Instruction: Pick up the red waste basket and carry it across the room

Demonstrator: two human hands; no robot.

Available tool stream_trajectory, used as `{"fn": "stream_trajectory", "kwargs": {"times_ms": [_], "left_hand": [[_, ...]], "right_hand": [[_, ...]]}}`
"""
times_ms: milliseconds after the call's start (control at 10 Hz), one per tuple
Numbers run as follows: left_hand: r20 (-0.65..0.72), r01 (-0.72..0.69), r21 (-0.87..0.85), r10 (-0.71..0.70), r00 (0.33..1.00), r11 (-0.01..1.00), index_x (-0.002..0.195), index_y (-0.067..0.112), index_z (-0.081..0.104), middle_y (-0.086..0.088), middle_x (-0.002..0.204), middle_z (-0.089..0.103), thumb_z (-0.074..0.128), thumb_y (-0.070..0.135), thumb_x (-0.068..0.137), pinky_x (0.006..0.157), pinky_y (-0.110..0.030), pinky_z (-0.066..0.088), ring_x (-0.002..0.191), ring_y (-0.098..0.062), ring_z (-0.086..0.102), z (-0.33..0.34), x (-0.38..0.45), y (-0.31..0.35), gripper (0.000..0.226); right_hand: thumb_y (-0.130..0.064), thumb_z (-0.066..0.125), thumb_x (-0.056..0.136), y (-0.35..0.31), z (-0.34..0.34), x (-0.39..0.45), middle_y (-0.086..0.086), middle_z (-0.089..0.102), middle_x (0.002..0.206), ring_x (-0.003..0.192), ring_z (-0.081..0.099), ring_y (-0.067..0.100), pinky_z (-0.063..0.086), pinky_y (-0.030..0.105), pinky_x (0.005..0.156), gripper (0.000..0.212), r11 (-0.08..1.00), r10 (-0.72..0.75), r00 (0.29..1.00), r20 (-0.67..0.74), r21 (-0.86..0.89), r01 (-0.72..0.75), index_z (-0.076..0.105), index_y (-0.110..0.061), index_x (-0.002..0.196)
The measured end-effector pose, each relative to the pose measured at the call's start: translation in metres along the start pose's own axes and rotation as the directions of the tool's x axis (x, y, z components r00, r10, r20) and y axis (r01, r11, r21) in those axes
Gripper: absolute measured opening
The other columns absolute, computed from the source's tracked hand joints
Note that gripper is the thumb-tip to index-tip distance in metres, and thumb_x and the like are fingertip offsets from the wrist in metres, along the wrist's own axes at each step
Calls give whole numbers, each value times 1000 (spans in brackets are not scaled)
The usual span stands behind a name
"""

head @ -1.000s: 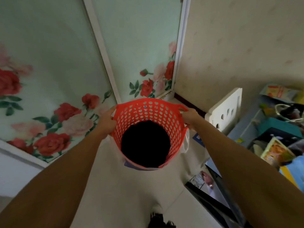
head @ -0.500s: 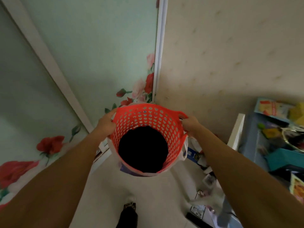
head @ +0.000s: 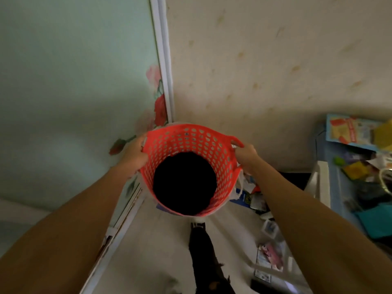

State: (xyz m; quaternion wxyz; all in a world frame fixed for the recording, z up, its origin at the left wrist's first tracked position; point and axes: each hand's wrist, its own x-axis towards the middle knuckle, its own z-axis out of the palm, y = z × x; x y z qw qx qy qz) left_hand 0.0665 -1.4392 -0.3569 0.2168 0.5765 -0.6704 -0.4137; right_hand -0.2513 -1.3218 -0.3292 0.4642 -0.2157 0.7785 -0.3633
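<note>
Pickup judged done: red waste basket (head: 191,145) held off the floor (head: 161,247), out in front at arm's length, roughly centre of view, clear of everything below. Carry judged under way, with the crossing itself and any setting down left to do; no destination visible.

Far left: pale green panel (head: 74,81) with printed roses, white frame strip (head: 163,60) running down beside it. Then left hand (head: 132,154) at the basket's left rim, fingers curled around the edge and pinching it; fingertips hidden on the far side. Left forearm (head: 70,225) stretched up from the lower corner.

Centre: basket seen from above, mouth tilted towards the camera. Bright orange-red plastic, walls pierced with rows of oval holes, rim flaring out to a handle tab at each side. Inside, a large flat black patch over the bottom, so contents not readable. White edging, possibly a bag liner, showing outside the lower rim and right side; cannot tell for sure. Below, a dark-trousered leg (head: 207,262) stepping forward.

Right: right hand (head: 246,155) closed on the right handle tab, fingers wrapped and pressed together around it. Beyond, stained beige wall (head: 275,71), loose papers and packets (head: 265,209) scattered on the floor, and a cluttered blue shelf (head: 333,177) at the far edge, close to the walking path.
</note>
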Motion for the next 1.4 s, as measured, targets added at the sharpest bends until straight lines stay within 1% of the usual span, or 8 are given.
{"fn": "stream_trajectory", "kwargs": {"times_ms": [200, 400, 600, 800, 900, 1000, 1200, 1400], "left_hand": [[62, 10, -41, -7, 998, 999, 144, 39, 43, 19, 112, 61, 57, -8, 85, 75, -10, 47, 95, 1, 61, 53, 125, -24, 76], [150, -24, -51, 31, 988, 998, 145, 33, 45, 9, 120, 66, 59, -4, 90, 94, -26, 48, 108, -10, 64, 124, 249, -87, 67], [220, 60, -91, -39, 975, 994, 123, 72, 43, 15, 128, 61, 62, 13, 96, 91, -26, 48, 113, -8, 59, 206, 353, -177, 68], [257, 33, -57, -17, 966, 998, 134, 66, 38, 37, 124, 57, 60, 9, 95, 85, -13, 46, 110, 3, 60, 316, 449, -308, 72], [261, 90, -73, -68, 963, 993, 138, 55, 40, 18, 125, 61, 61, 9, 95, 94, -28, 50, 113, -6, 61, 354, 478, -357, 66], [210, 100, -55, -86, 974, 994, 141, 43, 41, 27, 112, 57, 58, 11, 96, 74, -1, 43, 95, 12, 59, 380, 496, -381, 58], [192, 130, 3, -128, 973, 992, 148, 36, 38, 4, 124, 59, 56, 13, 95, 90, -32, 46, 110, -17, 56, 391, 514, -392, 60], [261, 301, 93, -315, 913, 949, 138, 32, 41, 3, 108, 62, 61, 26, 83, 66, -28, 47, 95, -22, 64, 368, 504, -349, 59]], "right_hand": [[-8, 54, 94, -18, 12, 139, 27, 69, 123, 112, 67, 45, 55, 59, 98, 37, 996, 87, 996, -11, -14, -87, 65, 1, 128], [-4, 53, 97, 0, 40, 271, 26, 68, 127, 106, 68, 35, 52, 51, 104, 36, 992, 120, 992, -26, -27, -121, 63, 1, 131], [3, 52, 101, 60, 77, 407, 19, 66, 132, 117, 65, 33, 49, 50, 110, 44, 987, 137, 987, 84, 71, -143, 54, -2, 144], [-2, 60, 99, 168, 139, 546, 22, 64, 137, 125, 62, 40, 48, 56, 109, 43, 983, 135, 990, -33, 128, -130, 56, -4, 141], [0, 57, 99, 218, 159, 600, 18, 65, 138, 127, 62, 38, 48, 55, 109, 47, 987, 118, 991, -64, 114, -110, 55, -9, 145], [9, 53, 96, 250, 174, 634, 18, 66, 136, 128, 62, 34, 48, 53, 110, 50, 994, 74, 993, -88, 88, -67, 55, -7, 144], [7, 54, 91, 265, 178, 656, 0, 73, 117, 118, 68, 24, 56, 48, 103, 49, 989, 91, 987, -136, 130, -74, 64, -18, 131], [-8, 63, 89, 238, 166, 630, 12, 66, 137, 115, 69, 33, 59, 55, 94, 55, 985, 166, 983, -78, -34, -169, 55, -18, 143]]}}
